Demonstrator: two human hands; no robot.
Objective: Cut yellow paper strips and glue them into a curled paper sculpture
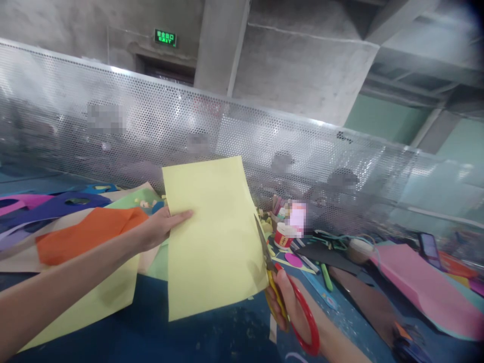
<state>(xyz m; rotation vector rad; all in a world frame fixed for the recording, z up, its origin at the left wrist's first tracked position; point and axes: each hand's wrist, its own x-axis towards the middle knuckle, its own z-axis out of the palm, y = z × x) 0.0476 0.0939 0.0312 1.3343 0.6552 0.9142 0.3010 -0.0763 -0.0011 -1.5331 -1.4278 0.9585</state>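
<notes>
A pale yellow sheet (214,237) is held up in front of me above the blue table. My left hand (163,228) grips its left edge, thumb on the near face and fingers behind. In my right hand (289,297) are scissors (266,252) with one red and one yellow handle loop. Their blades point up along the sheet's right edge near the lower corner; whether they bite into it I cannot tell. Under my left forearm lie another yellow sheet (109,297) and an orange piece (91,234).
A perforated metal screen (151,116) runs along the table's far side, with blurred people behind it. To the right are a red-and-white cup (283,236), a green stick (326,277), a pink sheet (423,287) and a phone (430,248). Purple sheets (53,209) lie at left.
</notes>
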